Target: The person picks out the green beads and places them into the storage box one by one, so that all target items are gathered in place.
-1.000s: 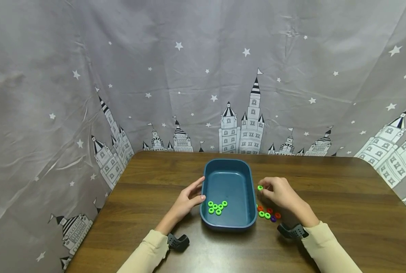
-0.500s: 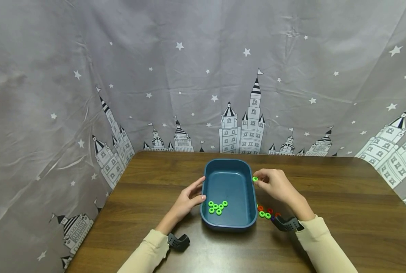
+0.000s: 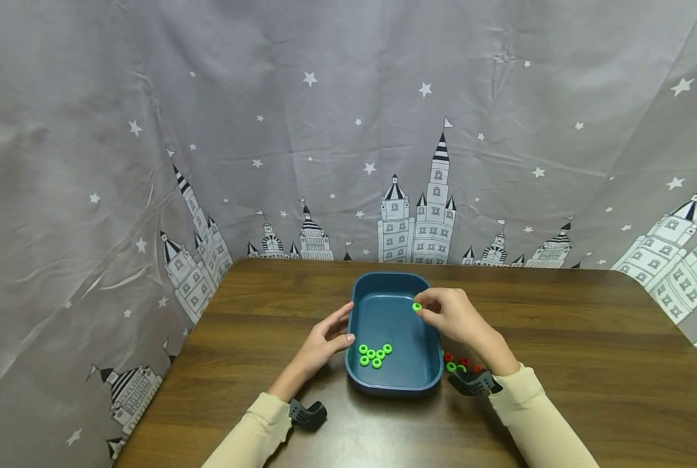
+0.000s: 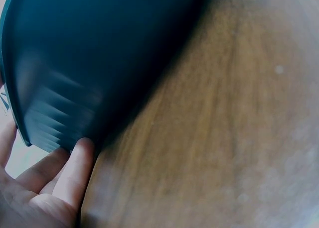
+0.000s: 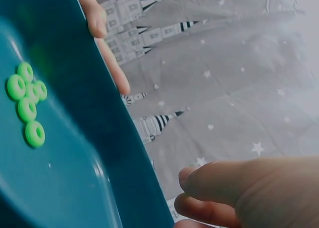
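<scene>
A dark teal bin (image 3: 392, 325) stands mid-table with several green rings (image 3: 377, 367) lying inside, near its front left. In the head view my right hand (image 3: 456, 318) pinches one small green ring (image 3: 415, 310) between thumb and fingers, over the right part of the bin. My left hand (image 3: 318, 348) touches the bin's left side, thumb and fingers extended. The left wrist view shows its fingers (image 4: 75, 175) against the bin's outer wall (image 4: 75, 63). In the right wrist view the green rings (image 5: 28, 135) are seen inside the bin, and the pinched ring is hidden.
Right of the bin lie loose rings, among them a red ring (image 3: 465, 360) and a green ring (image 3: 450, 370), partly covered by the right wrist's black camera mount (image 3: 471, 383). A grey curtain (image 3: 348, 130) printed with castles and stars hangs behind the wooden table (image 3: 559, 338).
My right hand has carried the green ring up and left, from the table beside the bin to over the bin's right part. The left hand stays against the bin.
</scene>
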